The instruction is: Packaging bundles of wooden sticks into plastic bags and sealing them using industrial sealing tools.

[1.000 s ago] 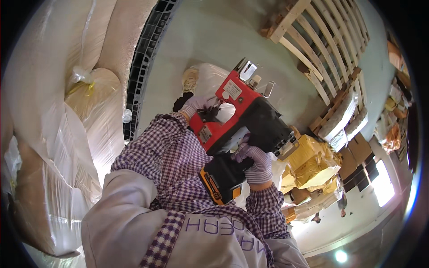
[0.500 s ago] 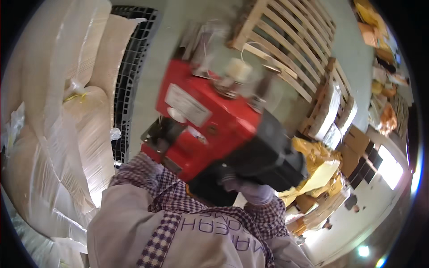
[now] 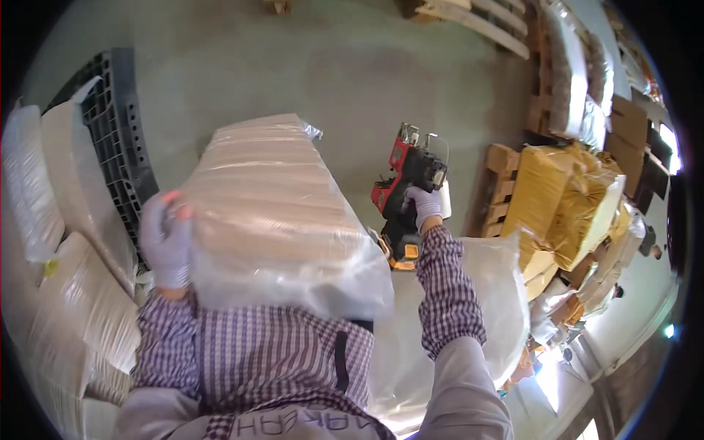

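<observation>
My right hand (image 3: 425,207), in a pale glove, is wrapped around the handle of a red and black portable bag-sewing machine (image 3: 400,176). The machine hangs above the floor with its red side to the left; a white part shows beside my wrist. A full, pale plastic sack (image 3: 268,198) stands against my front, its clear film edge toward me. My left hand (image 3: 165,242), gloved with reddish fingertips bare or coloured, is at the sack's left side with thumb and fingers apart. Whether it presses on the film is hard to tell.
Wrapped pale sacks (image 3: 92,293) are stacked at the left beside a black plastic pallet (image 3: 117,117). Another pale sack (image 3: 469,293) is under my right forearm. Yellow-wrapped packages (image 3: 561,205) sit on a wooden pallet (image 3: 500,187) at the right. More wooden pallets (image 3: 477,22) lie farther off.
The sewing machine has gone from close before me to farther away at the right, in my right hand. The view has shifted; the pale sack before me and my left hand now show.
</observation>
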Tool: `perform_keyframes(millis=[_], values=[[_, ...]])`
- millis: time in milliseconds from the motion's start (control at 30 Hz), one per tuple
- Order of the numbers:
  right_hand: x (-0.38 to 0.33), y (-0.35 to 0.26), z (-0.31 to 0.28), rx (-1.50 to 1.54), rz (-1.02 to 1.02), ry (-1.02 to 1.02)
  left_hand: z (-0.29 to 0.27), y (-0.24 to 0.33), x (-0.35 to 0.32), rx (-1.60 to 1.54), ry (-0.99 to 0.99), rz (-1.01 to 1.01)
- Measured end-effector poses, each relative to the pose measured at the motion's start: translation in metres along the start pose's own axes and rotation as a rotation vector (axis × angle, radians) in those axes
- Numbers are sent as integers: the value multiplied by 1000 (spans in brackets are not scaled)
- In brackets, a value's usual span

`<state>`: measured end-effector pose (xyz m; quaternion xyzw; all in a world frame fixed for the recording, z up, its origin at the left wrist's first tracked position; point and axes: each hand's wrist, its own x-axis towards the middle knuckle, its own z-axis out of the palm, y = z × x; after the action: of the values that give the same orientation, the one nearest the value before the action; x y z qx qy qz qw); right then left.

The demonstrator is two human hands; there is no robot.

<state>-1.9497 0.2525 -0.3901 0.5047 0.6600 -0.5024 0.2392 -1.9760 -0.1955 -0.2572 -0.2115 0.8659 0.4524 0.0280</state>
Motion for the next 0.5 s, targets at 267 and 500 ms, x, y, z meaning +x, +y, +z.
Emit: perform_keyframes(millis=[267,500], values=[[82,145,18,-295,105,194,-12,-20,5,3,-69,-39],[-110,-48,15,68,750,-1045,-41,-35,-2,162,-147,-103]])
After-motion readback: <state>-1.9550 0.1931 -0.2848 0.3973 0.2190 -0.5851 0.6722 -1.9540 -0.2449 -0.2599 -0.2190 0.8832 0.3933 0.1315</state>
